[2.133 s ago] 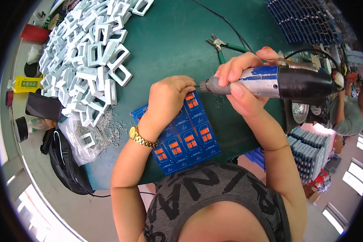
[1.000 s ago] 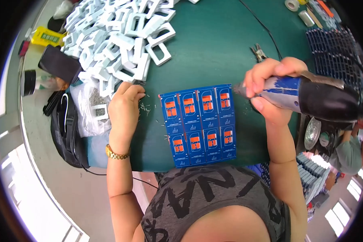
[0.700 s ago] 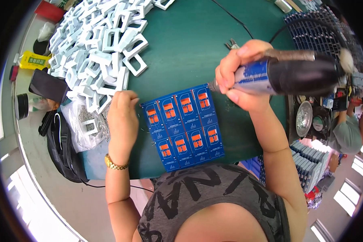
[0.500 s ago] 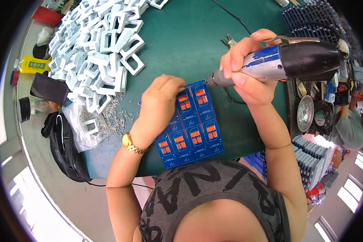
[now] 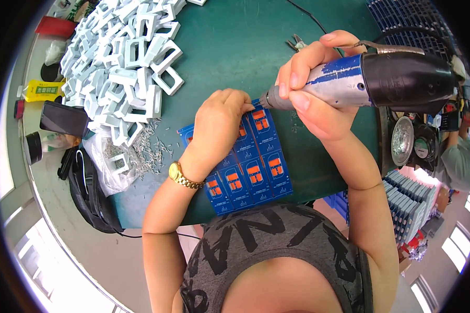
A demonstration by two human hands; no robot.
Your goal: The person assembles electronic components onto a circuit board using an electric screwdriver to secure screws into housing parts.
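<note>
My right hand (image 5: 321,88) is wrapped round an electric screwdriver (image 5: 344,78) with a worn silver-and-blue body and a black rear end. It lies nearly level, its nose at the far edge of a blue panel (image 5: 248,200) printed with orange blocks in rows. My left hand (image 5: 220,125) rests over the panel's far left part, covering some of those blocks. Its fingertips are pressed together beside the screwdriver's tip; whatever they pinch is hidden. The panel lies on the green tabletop, close to my body.
A heap of pale rectangular frames (image 5: 125,62) covers the far left. Loose screws (image 5: 151,151) lie beside a clear plastic bag (image 5: 107,172). Pliers (image 5: 296,43) sit beyond my right hand. A metal dish (image 5: 402,141) stands at the right, near stacked parts (image 5: 410,201).
My left hand has shifted right along the panel's far edge to the screwdriver's tip, uncovering the panel's far left corner. The screwdriver has moved slightly left.
</note>
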